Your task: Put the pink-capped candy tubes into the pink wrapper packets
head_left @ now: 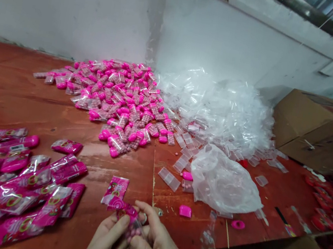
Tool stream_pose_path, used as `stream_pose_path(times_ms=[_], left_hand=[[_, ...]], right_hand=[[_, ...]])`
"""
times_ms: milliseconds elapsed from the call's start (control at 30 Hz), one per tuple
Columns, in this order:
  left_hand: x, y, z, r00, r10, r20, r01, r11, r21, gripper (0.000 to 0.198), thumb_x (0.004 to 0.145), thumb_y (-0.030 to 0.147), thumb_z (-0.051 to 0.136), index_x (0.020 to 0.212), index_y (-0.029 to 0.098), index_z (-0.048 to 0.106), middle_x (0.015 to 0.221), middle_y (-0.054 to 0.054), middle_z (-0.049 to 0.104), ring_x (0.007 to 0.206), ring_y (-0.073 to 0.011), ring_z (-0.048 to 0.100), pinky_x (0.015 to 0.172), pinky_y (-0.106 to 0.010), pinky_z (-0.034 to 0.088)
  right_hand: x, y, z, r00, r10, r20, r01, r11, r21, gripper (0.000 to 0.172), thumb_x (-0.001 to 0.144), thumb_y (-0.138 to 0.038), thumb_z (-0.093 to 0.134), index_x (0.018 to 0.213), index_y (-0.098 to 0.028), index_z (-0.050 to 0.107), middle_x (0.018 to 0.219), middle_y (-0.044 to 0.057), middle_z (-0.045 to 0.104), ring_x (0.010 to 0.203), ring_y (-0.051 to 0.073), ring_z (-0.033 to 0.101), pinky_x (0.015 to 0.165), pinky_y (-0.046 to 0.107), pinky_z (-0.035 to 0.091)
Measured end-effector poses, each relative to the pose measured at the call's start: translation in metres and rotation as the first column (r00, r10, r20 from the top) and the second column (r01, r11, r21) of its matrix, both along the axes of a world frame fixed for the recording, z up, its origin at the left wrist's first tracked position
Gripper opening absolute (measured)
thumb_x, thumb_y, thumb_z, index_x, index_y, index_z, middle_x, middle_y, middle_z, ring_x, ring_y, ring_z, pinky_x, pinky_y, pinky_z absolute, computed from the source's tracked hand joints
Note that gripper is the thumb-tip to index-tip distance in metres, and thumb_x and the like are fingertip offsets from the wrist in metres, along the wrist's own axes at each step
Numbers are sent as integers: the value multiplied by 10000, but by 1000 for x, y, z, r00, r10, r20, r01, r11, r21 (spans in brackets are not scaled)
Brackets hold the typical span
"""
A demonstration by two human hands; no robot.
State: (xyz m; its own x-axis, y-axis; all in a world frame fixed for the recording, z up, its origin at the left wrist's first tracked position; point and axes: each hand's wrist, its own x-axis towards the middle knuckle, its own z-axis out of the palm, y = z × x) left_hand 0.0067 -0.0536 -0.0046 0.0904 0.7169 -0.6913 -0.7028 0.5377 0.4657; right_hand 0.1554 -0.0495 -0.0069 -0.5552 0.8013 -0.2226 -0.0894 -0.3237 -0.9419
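Bench (5, 87), near edge: clear bead pack (135, 230) is up in both hands, pink printed wrapper (122, 206) at its far end. Left hand (106, 236): thumb and fingers closed in a pinch where pack and wrapper meet. Right hand (160, 243): curled, thumb and forefinger gripping the pack's other side. Step, in my judgement: fitting wrapper to pack; cannot tell how far one is inside the other. Next move seems to call for a steady left pinch and gentle right-hand guiding. Loose wrapper (115, 187) lies just beyond; wrapped packs (18, 197) crowd toward the bench's near left corner.
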Motion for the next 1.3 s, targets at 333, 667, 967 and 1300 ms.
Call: stream_pose_path(times_ms=[333,667,967,1300], left_hand=[[10,0,-15,947,-178,-266,201,978,59,549,490,641,881,632,154,671,341,32,474,272,-38,277,322,-178,146],[4,-3,-21,977,-164,-137,180,977,112,535,620,641,824,786,148,699,347,65,425,304,-20,248,367,-164,173],[3,-4,-27,974,-188,-125,200,975,92,559,562,656,845,747,161,663,340,56,459,311,-57,336,388,-186,245],[13,-17,-32,994,-99,-35,103,986,128,561,571,661,840,662,151,624,348,48,482,274,-19,265,351,-160,185]], right_hand=[[-9,10,2,999,-23,-25,21,997,-75,774,867,-618,658,1462,-234,346,771,-49,486,618,83,445,573,208,348],[-6,14,-10,996,-19,-89,9,994,-106,889,847,-622,677,1480,-150,268,530,-126,439,437,65,353,465,181,275],[-14,6,-14,985,-67,-157,50,993,-109,693,891,-552,673,1438,-246,376,747,-61,501,538,56,381,526,188,308],[-20,7,-16,963,-133,-233,97,982,-160,706,886,-604,649,1377,-186,359,555,-125,391,407,47,265,385,169,203]])
